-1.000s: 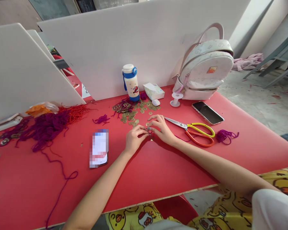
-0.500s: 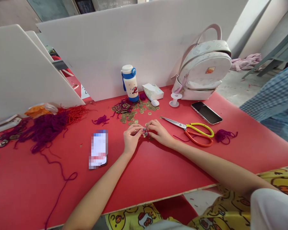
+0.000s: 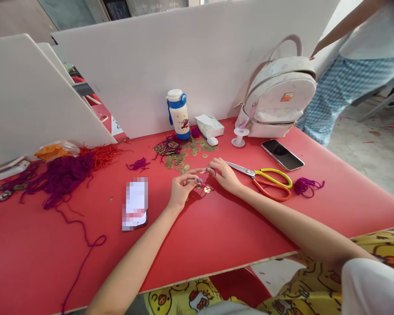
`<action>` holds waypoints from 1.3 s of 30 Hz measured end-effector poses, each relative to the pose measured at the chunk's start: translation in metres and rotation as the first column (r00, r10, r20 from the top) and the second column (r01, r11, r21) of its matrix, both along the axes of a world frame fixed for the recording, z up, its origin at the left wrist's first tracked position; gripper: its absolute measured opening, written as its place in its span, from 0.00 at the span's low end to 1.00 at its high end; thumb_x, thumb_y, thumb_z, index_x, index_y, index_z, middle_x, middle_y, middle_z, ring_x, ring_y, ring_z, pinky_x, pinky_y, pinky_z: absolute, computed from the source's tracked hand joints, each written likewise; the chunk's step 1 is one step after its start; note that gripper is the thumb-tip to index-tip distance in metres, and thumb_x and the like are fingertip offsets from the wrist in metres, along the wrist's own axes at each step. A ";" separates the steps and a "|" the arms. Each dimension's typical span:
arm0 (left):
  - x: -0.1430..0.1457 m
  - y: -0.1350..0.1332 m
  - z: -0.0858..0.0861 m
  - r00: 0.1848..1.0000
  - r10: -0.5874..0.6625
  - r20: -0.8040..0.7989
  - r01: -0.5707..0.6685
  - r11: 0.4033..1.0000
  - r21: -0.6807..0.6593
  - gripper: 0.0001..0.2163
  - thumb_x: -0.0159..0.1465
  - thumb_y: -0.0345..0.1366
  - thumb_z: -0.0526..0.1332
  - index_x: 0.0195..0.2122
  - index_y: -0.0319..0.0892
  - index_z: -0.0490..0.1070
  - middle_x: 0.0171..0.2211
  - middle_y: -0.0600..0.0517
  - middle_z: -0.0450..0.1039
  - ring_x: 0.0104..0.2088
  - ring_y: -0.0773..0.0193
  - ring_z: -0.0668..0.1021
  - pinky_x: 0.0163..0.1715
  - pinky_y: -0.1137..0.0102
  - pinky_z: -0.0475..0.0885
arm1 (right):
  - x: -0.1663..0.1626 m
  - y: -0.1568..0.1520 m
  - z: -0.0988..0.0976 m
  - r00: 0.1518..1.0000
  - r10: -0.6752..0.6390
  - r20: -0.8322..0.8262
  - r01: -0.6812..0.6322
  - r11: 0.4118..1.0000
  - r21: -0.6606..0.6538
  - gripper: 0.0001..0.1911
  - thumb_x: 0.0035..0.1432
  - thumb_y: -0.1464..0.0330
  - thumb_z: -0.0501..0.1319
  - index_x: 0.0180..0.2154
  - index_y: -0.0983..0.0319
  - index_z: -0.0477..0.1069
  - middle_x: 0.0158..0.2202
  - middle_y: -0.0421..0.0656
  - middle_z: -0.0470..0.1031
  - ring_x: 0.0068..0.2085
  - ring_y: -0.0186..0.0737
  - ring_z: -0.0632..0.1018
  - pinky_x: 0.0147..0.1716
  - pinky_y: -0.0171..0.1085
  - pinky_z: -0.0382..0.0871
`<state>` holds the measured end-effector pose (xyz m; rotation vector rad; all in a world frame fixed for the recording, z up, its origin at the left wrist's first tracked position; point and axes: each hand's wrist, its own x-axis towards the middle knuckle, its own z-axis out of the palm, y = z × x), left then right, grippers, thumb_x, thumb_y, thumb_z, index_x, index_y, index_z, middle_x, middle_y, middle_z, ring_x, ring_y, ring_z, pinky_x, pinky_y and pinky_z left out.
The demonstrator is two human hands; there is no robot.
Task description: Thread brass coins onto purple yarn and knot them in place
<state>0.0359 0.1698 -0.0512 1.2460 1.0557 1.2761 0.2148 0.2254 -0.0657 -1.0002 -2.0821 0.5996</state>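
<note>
My left hand (image 3: 184, 188) pinches a thin purple cord, with a small brass coin showing at the fingertips. Just to the right, my right hand (image 3: 223, 176) grips the same cord between thumb and finger. Between the hands a round holed coin (image 3: 207, 189) hangs on or lies by the cord, low over the red table. Beyond them spreads a pile of brass coins (image 3: 174, 159), partly mixed with purple cord. Scissors (image 3: 256, 175) with one yellow and one red handle lie right beside my right hand, their tips hidden behind it.
A phone with a lit screen (image 3: 135, 203) lies left, a dark phone (image 3: 282, 154) right. At the back stand a bottle (image 3: 179, 116), a tissue pack (image 3: 210, 127), a white spool (image 3: 239, 137) and a backpack (image 3: 276, 96). Purple yarn (image 3: 65, 175) heaps at left. A person (image 3: 351, 83) stands beyond the table.
My hands have moved apart, the right one slightly up and right, so the cord and a coin show between them. A person in blue checked trousers has moved in behind the backpack.
</note>
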 end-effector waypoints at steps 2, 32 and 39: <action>-0.001 0.002 -0.001 0.999 0.029 0.036 -0.028 0.999 -0.034 0.11 0.53 0.44 0.69 0.24 0.40 0.76 0.37 0.47 0.79 0.15 0.76 0.63 0.14 0.75 0.60 | 0.001 0.003 -0.002 1.000 -0.020 0.021 0.021 1.000 -0.013 0.15 0.67 0.65 0.51 0.27 0.60 0.64 0.29 0.42 0.65 0.34 0.42 0.65 0.37 0.40 0.60; 0.002 0.000 -0.015 0.855 0.239 -0.460 -0.177 0.969 0.175 0.04 0.59 0.33 0.63 0.30 0.42 0.77 0.31 0.50 0.77 0.31 0.63 0.78 0.33 0.71 0.72 | -0.009 -0.027 0.011 0.995 0.075 0.071 -0.080 0.994 0.075 0.10 0.63 0.72 0.53 0.32 0.60 0.72 0.32 0.44 0.68 0.36 0.42 0.68 0.35 0.38 0.62; 0.003 0.001 -0.017 0.904 0.178 -0.389 -0.116 0.977 0.178 0.05 0.61 0.33 0.61 0.32 0.41 0.77 0.33 0.49 0.77 0.30 0.63 0.79 0.33 0.70 0.75 | -0.005 -0.017 0.008 0.998 -0.068 0.008 0.067 0.995 0.075 0.08 0.63 0.71 0.54 0.32 0.60 0.70 0.32 0.43 0.66 0.34 0.41 0.67 0.34 0.38 0.62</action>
